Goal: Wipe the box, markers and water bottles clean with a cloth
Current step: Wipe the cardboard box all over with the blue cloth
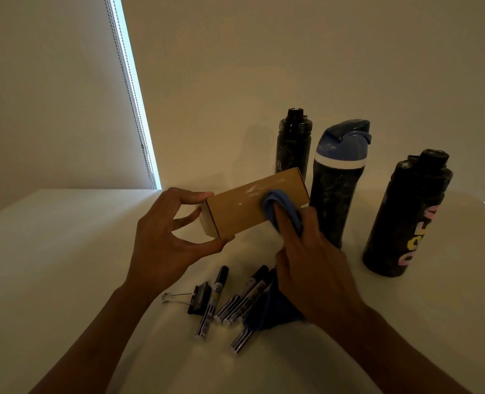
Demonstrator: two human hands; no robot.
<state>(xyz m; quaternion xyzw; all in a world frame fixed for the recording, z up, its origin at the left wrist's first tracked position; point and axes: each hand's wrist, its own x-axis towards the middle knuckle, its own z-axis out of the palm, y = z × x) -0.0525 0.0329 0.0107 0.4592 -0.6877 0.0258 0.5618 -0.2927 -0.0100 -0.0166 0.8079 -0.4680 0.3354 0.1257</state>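
Three bottles [337, 194] stand on the table [65, 251], far right; before them is the box [235, 209], its near end gripped by the left hand [164, 240]. The right hand [312, 265] presses the cloth [275, 200] on its smeared top: best brace firmly and wipe lengthwise. Markers [247, 294] lie beneath.

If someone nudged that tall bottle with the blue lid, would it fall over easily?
Probably fairly tippy: the bottle stands upright, tall and narrow, with a bulky blue lid on top. Its dark side looks rigid, maybe slippery.
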